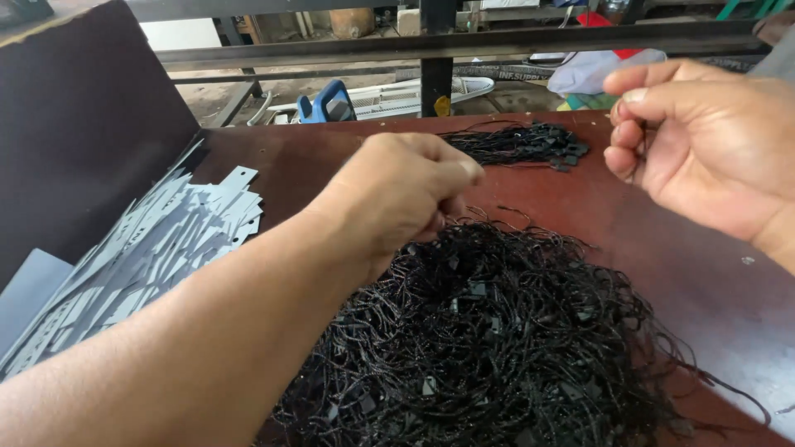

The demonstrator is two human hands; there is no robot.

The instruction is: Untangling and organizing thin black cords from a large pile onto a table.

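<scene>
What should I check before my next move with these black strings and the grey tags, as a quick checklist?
1. Left hand pinching into the big string pile: ok.
2. Single string separated from the tangle: cannot tell.
3. Right hand raised, fingers curled: ok; whether it holds a thread, cannot tell.
4. Grey tags lying at the left of the table: ok.
5. Small string pile apart from the big one: ok.

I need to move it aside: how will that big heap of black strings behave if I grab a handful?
The big heap of black strings looks thin and limp, so probably floppy and light. Loops are tangled, so a handful would likely drag neighbours along. Stray strands may trail over the table.
</scene>
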